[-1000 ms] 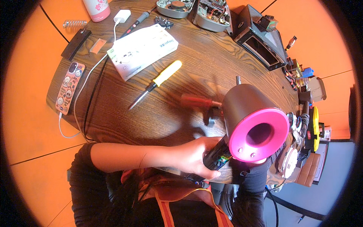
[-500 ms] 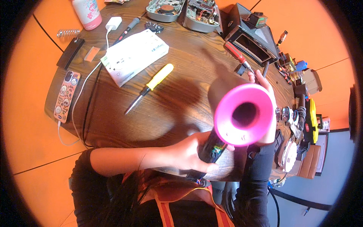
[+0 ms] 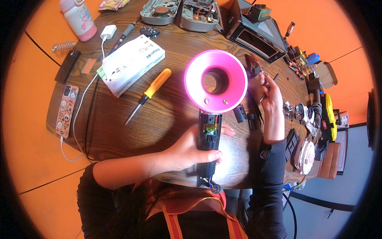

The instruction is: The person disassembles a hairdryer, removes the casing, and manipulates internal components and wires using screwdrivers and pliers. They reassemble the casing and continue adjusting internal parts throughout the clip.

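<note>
My left hand [image 3: 185,149] wraps round the opened black handle of a hair dryer [image 3: 207,161], held upright over the table. Its bright pink ring-shaped head [image 3: 193,85] faces up at me, with two small screws low on the rim. A small green circuit board [image 3: 211,129] shows in the handle, and wires poke out at its lower end. To the right of the head, my right hand [image 3: 271,95] is closed on a thin dark rod-like tool [image 3: 275,77], its kind unclear. Beyond those fingertips is a blurred red-handled tool [image 3: 253,61], partly in shadow.
Left of the dryer lie an orange-yellow-handled screwdriver [image 3: 157,85], a white box [image 3: 133,63] and a phone [image 3: 67,111] on its cable. Small black parts [image 3: 240,114] rest by the handle. Opened grey casings [image 3: 199,16] and a black mesh box [image 3: 256,36] stand at the back.
The dryer has moved left and swung upright, so its opened handle now shows. My right hand has come out from behind the pink head. The whole view has shifted slightly.
</note>
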The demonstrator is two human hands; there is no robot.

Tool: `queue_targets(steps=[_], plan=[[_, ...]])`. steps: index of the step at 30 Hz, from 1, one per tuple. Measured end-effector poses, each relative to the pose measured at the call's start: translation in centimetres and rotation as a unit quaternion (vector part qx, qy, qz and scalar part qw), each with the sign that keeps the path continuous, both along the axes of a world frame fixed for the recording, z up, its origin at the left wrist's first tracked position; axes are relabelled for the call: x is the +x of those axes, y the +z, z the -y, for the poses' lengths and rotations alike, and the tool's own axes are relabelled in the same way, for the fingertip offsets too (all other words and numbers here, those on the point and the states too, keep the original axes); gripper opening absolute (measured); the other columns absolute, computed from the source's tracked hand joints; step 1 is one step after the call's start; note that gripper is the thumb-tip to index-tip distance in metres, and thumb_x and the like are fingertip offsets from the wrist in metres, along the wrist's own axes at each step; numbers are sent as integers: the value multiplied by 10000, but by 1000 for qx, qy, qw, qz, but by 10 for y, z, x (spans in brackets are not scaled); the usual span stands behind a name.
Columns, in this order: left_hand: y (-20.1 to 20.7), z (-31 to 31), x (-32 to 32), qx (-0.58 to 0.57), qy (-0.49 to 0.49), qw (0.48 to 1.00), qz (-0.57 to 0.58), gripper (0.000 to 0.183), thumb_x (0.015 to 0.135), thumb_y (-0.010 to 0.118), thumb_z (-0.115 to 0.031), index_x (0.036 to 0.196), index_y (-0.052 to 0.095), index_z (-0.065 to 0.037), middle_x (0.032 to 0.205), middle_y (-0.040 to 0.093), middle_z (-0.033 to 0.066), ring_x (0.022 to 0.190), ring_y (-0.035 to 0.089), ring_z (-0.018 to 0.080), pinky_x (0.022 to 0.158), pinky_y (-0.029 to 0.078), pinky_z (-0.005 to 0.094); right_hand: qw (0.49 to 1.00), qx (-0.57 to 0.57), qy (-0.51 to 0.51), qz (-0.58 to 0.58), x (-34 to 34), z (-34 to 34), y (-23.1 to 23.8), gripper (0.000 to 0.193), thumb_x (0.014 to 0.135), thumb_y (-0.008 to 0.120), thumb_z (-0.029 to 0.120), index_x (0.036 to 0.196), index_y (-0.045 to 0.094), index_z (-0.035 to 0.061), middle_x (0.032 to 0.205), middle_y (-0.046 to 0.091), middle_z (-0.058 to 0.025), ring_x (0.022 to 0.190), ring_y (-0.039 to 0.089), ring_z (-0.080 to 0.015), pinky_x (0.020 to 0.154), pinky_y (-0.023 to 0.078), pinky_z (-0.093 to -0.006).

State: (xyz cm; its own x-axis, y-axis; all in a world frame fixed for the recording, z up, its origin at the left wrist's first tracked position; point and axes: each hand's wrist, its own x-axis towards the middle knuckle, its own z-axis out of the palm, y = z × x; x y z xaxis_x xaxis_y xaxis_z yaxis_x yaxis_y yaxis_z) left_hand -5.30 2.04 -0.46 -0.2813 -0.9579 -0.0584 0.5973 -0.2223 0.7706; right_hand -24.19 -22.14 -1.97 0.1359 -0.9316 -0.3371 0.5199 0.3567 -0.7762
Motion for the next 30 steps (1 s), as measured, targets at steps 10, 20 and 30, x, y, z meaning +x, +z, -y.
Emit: queue_targets(steps=[10,20,30], plan=[[-4,2,3,7,-2,1000,-25,522,733,640,-96,1204,438,0,996,580,93,732,607,151,698,502,311,994,19,49,-100,-12,-15,2,225,918,419,158,1065,468,-6,1046,590,-225,726,617,-150,328,255,-140],[-4,3,3,35,-4,999,-35,553,753,625,-163,1235,411,3,782,616,86,714,604,146,682,498,303,963,-66,89,-246,-39,-44,14,231,921,413,153,1019,529,-21,1008,605,-196,956,602,-226,361,307,-161],[-3,5,5,59,-6,998,-36,584,741,613,-127,1264,386,-1,786,607,85,723,603,145,693,492,303,938,-262,55,-221,-23,-113,62,243,929,401,227,975,549,40,1078,597,-119,1004,574,-196,680,418,-232]])
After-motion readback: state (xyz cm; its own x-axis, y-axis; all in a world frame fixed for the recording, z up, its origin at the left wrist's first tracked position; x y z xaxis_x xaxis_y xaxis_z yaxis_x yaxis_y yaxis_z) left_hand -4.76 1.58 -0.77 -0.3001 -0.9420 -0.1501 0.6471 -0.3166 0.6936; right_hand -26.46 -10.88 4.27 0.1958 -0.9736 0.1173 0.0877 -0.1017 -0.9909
